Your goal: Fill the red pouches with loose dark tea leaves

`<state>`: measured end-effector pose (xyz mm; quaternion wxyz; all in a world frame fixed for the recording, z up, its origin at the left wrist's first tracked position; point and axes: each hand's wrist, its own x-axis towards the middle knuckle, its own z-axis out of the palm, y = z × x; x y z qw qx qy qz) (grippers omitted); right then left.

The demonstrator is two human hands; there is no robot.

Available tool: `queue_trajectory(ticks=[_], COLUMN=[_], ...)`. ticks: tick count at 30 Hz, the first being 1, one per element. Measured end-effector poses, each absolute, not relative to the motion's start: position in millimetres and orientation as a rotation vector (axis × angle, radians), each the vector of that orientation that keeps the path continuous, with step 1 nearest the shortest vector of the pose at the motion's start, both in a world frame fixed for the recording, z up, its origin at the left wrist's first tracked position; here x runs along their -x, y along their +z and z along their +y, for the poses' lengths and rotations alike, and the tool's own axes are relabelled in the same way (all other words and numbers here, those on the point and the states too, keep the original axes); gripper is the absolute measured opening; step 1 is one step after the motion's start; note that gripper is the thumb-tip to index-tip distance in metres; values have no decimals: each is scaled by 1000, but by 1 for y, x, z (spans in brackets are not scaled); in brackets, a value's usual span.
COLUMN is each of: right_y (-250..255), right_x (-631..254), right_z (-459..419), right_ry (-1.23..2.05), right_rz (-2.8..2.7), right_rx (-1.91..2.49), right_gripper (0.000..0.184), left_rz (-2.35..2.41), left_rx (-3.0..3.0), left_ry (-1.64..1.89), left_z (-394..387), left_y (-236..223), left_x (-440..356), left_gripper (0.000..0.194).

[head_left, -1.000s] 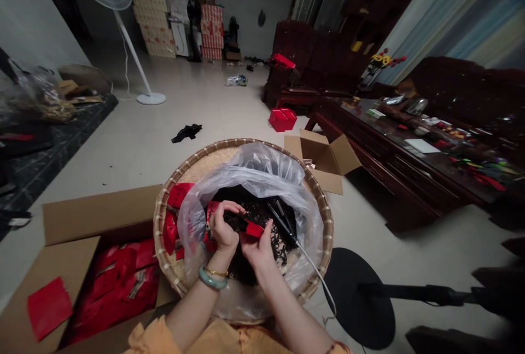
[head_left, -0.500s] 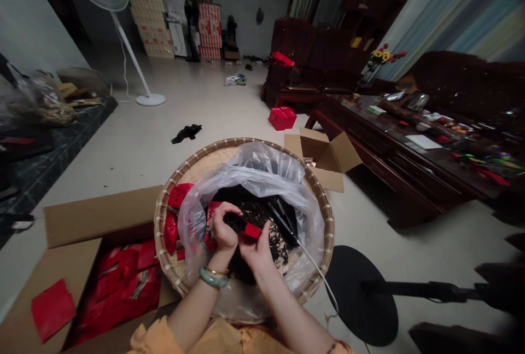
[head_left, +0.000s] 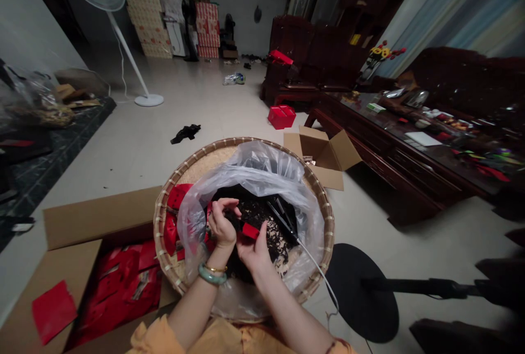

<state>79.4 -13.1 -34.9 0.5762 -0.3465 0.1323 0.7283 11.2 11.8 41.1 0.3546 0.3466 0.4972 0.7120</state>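
Note:
Both my hands are inside a clear plastic bag [head_left: 262, 176] of dark loose tea leaves [head_left: 262, 214] that sits in a round woven bamboo tray [head_left: 197, 165]. My right hand [head_left: 252, 250] grips a small red packet [head_left: 250, 231] over the leaves. My left hand [head_left: 221, 225], with a jade bangle on the wrist, has its fingers curled in a pinch at the packet's left end. More red packets [head_left: 172, 217] lie in the tray to the left of the bag.
An open cardboard box [head_left: 82, 266] of red packets lies at my left. A smaller open box [head_left: 324, 154] stands behind the tray. A black round stand base [head_left: 361, 288] with a pole is at right, with a white cable [head_left: 315, 272] beside it. A long dark wooden table [head_left: 410, 151] runs along the right. A white fan [head_left: 118, 31] stands far left.
My left hand has lifted slightly and its fingers have curled away from the red packet's end. The right hand keeps hold of the packet, which now looks shorter.

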Motion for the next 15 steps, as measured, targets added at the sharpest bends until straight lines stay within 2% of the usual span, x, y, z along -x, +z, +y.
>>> queue_trajectory(ticks=[6, 12, 15], right_y=[-32, -35, -35], right_x=[-80, -83, -89], right_z=[-12, -11, -8], right_ry=[1732, 1760, 1731], right_rz=[390, 359, 353], right_rx=[774, 728, 740], right_gripper=[46, 44, 39], left_rz=[1211, 778, 639], left_rx=[-963, -1175, -1154], left_ry=[1783, 1654, 1746], left_z=[6, 10, 15], left_y=[35, 49, 58], left_x=[-13, -13, -7], left_gripper=[57, 62, 61])
